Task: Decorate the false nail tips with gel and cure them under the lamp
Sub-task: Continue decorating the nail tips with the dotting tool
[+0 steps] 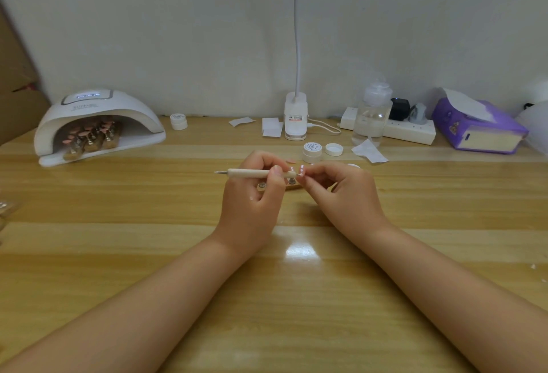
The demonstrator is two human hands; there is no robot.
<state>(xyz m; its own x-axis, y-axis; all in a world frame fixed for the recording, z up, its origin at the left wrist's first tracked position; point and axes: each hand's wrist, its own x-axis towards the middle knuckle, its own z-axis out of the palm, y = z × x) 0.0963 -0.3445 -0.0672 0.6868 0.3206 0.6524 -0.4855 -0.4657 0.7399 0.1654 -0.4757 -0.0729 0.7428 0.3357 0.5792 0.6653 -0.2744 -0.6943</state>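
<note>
Your left hand (252, 191) grips the dotting pen (258, 173) lying left-to-right, its right tip meeting the nail tip (302, 169) pinched in your right hand (341, 191), mid-worktop above the wooden holder (292, 186).

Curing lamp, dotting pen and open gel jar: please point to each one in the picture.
Curing lamp (118, 111), head view, on its white top shell.
Dotting pen (252, 173), head view, on the middle of its pale shaft.
Gel jar (312, 153), head view, on its side wall.
</note>
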